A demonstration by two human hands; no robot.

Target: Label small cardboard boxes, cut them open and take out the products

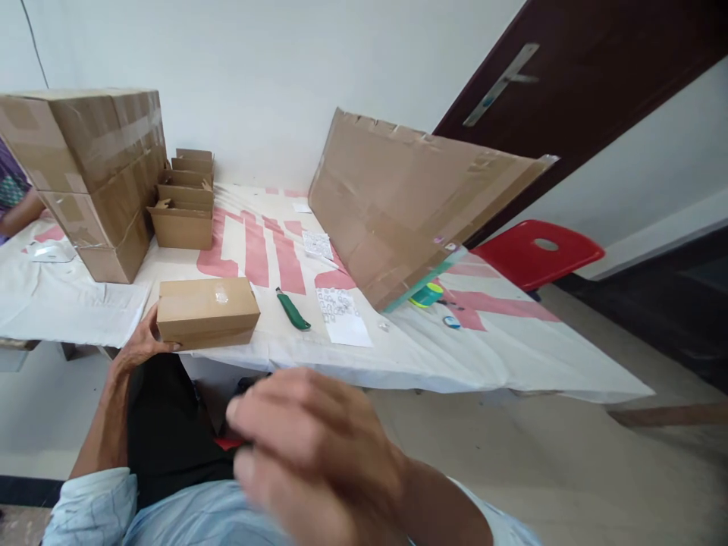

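Note:
A small closed cardboard box (pixel 208 312) with a bit of clear tape on top sits at the table's front edge. My left hand (pixel 146 337) grips its left end, thumb along the front and fingers at the side. Close to the camera, my right hand (pixel 318 447) is raised in front of my body, away from the box. Its fingers are bent and blurred, and their undersides are hidden, so whether it holds anything does not show. On the cloth right of the box lies a green utility knife (pixel 293 309).
Tall taped cartons (pixel 105 167) and a row of open small boxes (pixel 183 227) stand at the left. Printed sheets (pixel 346 322) lie beside the knife. A large cardboard sheet (pixel 398 197) leans rightward, near tape rolls (pixel 426 294) and a red chair (pixel 538 254). Another person's arm (pixel 23 214) shows far left.

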